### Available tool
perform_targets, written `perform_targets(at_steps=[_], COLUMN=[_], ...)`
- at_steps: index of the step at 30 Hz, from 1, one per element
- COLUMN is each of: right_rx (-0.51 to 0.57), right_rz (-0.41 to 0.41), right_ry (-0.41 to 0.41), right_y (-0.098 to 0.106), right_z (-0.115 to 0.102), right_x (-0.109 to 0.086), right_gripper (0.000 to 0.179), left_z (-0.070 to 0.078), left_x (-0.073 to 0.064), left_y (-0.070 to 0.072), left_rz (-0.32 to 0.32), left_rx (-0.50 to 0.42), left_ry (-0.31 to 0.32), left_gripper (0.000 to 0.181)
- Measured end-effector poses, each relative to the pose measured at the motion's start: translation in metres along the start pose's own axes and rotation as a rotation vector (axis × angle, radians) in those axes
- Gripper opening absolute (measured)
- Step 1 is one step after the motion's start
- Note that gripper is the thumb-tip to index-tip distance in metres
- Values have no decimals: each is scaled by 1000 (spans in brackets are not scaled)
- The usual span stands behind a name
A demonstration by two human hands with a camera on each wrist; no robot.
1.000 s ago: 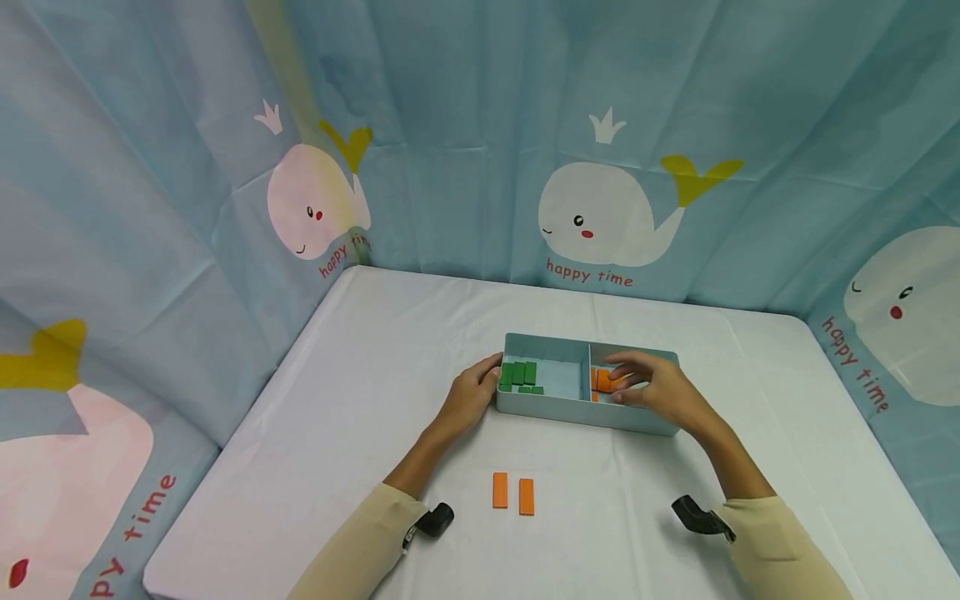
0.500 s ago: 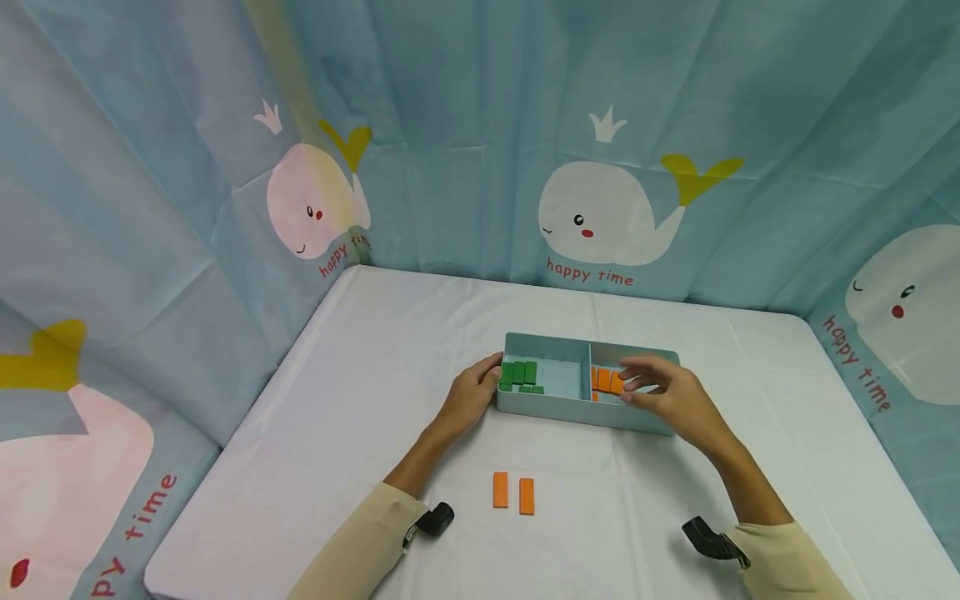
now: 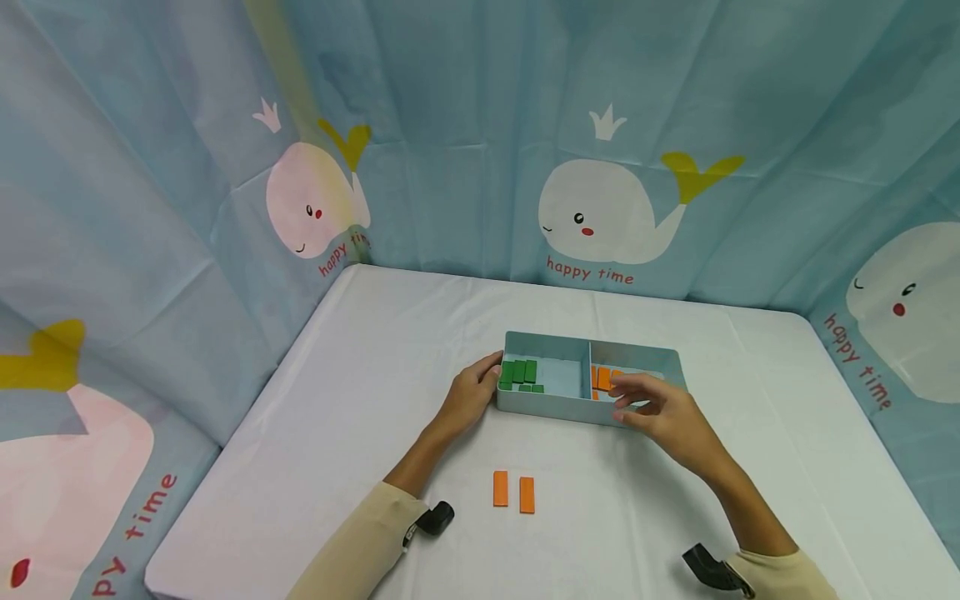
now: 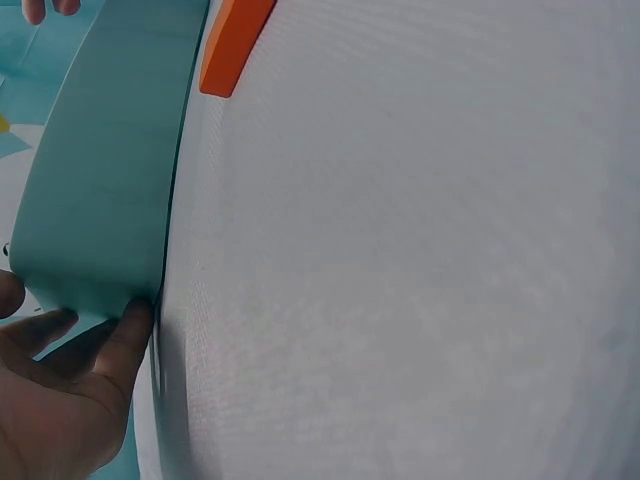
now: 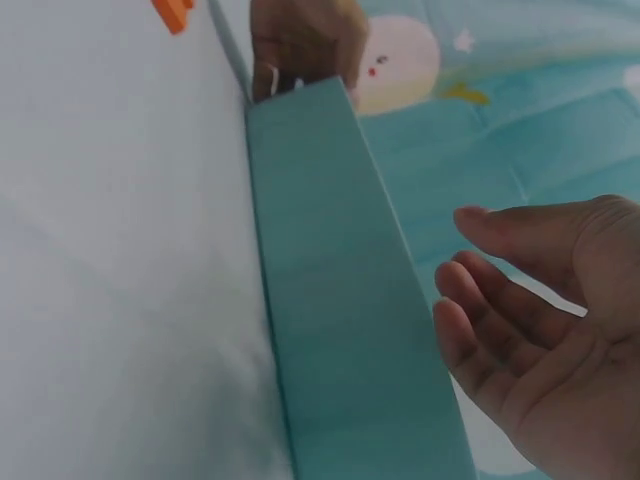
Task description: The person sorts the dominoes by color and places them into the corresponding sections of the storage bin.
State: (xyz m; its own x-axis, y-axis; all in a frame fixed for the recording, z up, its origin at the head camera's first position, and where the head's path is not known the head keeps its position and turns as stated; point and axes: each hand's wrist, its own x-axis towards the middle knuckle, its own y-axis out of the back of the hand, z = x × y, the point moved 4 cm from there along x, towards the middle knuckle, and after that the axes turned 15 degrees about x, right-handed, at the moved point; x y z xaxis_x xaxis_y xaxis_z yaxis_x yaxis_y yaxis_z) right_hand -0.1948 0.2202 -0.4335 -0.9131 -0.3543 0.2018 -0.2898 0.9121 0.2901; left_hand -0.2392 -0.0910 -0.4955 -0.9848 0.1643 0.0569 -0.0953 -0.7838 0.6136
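Note:
A grey-blue two-part box (image 3: 555,406) lies lengthwise across the white table. The fingers of my left hand (image 3: 471,396) touch its left end wall, as the left wrist view shows at close range. Above the front of the right compartment is my right hand (image 3: 671,421), its fingers loosely bent. In the right wrist view, its thumb and fingers stand apart with nothing between them. Several flat orange blocks (image 3: 603,379) lie at the left of that compartment; the right hand partly hides them. Green blocks (image 3: 518,372) sit in the left compartment, near its left end.
Two orange blocks, one on the left (image 3: 501,488) and one on the right (image 3: 527,495), lie side by side on the white tablecloth (image 3: 390,358) in front of the box. A blue curtain (image 3: 450,208) with whale prints borders the table.
My right hand has drawn back from the orange blocks in the right compartment, first to the right, then toward the front edge of the box. The left hand stays in place.

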Motion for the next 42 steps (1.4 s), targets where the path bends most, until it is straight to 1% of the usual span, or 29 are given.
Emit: perform_targets(at_steps=[4, 6, 12, 19, 30, 36, 42], right_rx=[-7, -7, 19, 61, 123, 149, 132], right_rz=[-27, -37, -67, -120, -215, -264, -305], right_ry=[15, 9, -19, -19, -99, -131, -140], right_y=[-11, -16, -35, -56, -92, -105, -116], right_z=[-1, 0, 4, 10, 18, 20, 21], right_x=[-4, -6, -10, -14, -20, -23, -24], right_gripper=[43, 44, 44, 42, 51, 54, 56], left_z=[0, 1, 1, 1, 1, 2, 2], left_x=[0, 0, 0, -1, -1, -1, -1], left_y=[0, 0, 0, 1, 0, 0, 1], left_rz=[1, 0, -6, -7, -1, 4, 6], left_rx=[7, 4, -4, 5, 1, 3, 1], left_ry=[-3, -4, -1, -1, 0, 4, 10], left_gripper=[51, 51, 51, 51, 51, 51, 51])
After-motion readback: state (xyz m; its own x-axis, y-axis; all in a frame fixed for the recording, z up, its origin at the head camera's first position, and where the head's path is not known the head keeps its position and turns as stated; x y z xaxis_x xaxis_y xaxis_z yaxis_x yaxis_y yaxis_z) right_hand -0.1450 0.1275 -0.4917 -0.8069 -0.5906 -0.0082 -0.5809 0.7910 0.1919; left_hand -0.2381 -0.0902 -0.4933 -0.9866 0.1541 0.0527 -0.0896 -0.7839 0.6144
